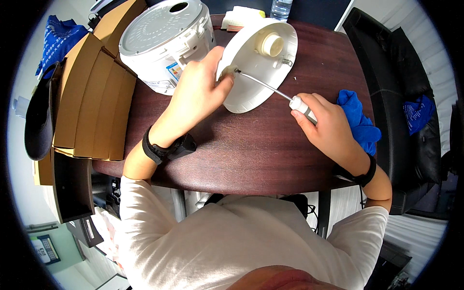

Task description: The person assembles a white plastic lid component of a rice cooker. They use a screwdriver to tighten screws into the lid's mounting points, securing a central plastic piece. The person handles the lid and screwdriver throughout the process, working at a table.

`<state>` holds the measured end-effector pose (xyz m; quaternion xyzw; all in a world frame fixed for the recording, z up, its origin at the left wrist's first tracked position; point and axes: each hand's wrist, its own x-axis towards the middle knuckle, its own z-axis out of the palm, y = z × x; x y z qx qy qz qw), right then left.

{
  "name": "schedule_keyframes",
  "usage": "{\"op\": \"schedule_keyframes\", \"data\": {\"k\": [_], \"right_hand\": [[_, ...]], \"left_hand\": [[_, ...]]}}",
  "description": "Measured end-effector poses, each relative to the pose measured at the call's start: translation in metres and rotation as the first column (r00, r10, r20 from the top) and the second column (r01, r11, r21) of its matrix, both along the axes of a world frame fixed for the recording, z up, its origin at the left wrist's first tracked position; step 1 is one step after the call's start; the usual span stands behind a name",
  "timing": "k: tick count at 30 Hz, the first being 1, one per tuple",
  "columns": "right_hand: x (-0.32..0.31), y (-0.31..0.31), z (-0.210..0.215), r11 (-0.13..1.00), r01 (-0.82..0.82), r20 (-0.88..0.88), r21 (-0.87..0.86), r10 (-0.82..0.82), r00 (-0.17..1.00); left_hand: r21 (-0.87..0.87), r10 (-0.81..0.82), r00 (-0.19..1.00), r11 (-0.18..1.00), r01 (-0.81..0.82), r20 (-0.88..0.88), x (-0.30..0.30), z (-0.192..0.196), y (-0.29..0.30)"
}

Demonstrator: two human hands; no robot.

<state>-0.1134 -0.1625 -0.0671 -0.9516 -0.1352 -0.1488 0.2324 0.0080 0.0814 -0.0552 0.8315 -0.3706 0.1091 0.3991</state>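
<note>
My left hand grips the left edge of a white oval plastic cover, tilted up on the table with its hollow inner side showing. Inside the cover are a round cream-coloured fitting and a small clear part. My right hand is closed around the white handle of a screwdriver. Its thin metal shaft reaches left across the cover, and the tip meets a spot beside my left fingertips. Whether a screw sits there is too small to tell. Behind my left hand stands a white rice cooker body with a grey slotted disc on top.
Brown cardboard boxes stand along the left side of the dark wooden table. A blue cloth lies by my right wrist. At the back are a folded pale cloth and a water bottle. A black sofa is on the right.
</note>
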Motion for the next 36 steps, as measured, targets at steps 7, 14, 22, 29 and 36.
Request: {"op": "schedule_keyframes", "data": {"k": [7,14,22,29,36], "right_hand": [[-0.004,0.002,-0.003,1.0,0.001,0.024,0.015,-0.002,1.0],[-0.003,0.002,-0.005,1.0,-0.004,0.027,0.017,0.004,1.0],[-0.002,0.005,-0.01,0.975,-0.062,-0.192,0.215,0.105,0.976],[-0.009,0.021,-0.01,0.38,0.442,-0.563,0.813,0.706,0.429],[-0.017,0.036,-0.017,0.221,0.463,-0.419,0.858,0.822,0.385]], "left_hand": [[0.006,0.003,1.0,1.0,-0.003,-0.002,0.001,-0.001,0.0],[-0.019,-0.01,1.0,1.0,0.01,0.017,-0.001,-0.001,0.0],[-0.008,0.004,1.0,1.0,-0.004,-0.004,-0.003,0.0,-0.001],[-0.003,0.011,1.0,1.0,-0.011,0.018,-0.004,-0.002,-0.001],[-0.01,-0.002,1.0,1.0,0.002,0.011,-0.004,-0.001,0.0]]}}
